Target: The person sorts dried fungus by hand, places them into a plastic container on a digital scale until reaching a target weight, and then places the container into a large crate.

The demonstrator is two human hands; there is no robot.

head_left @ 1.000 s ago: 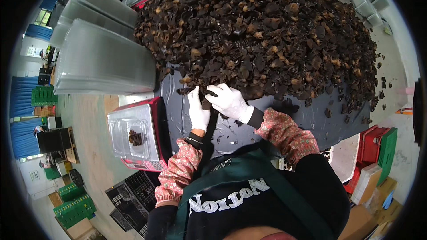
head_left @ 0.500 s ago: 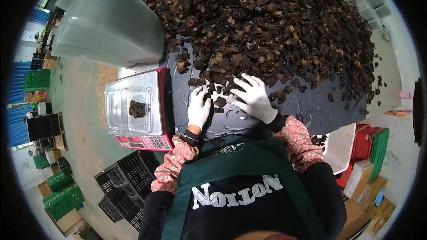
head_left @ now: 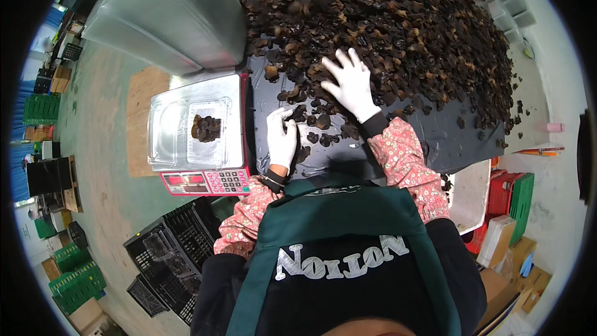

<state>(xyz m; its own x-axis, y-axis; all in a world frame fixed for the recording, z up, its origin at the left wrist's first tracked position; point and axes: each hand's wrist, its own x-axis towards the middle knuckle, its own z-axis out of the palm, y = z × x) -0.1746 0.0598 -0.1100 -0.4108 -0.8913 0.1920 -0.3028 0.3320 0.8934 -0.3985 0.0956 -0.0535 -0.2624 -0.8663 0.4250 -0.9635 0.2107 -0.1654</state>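
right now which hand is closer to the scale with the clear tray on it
Left. The left hand lies on the black sheet just right of the scale, near its edge. The right hand is farther right, spread flat on the pile of dark dried pieces.

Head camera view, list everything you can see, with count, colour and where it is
Dried fungus pile: one large heap, dark brown, on the black table sheet, upper middle.
Black sheet: one, covering the table.
Weighing scale: one, red base with keypad, left of the table.
Clear tray: one, on the scale, a few dark pieces in it.
Clear plastic trays: a stack, upper left.
Black crates: several, on the floor, lower left.
Green crates: several, far left.
Left hand: white glove, on pieces at the pile's edge.
Right hand: white glove, spread flat on the pile.
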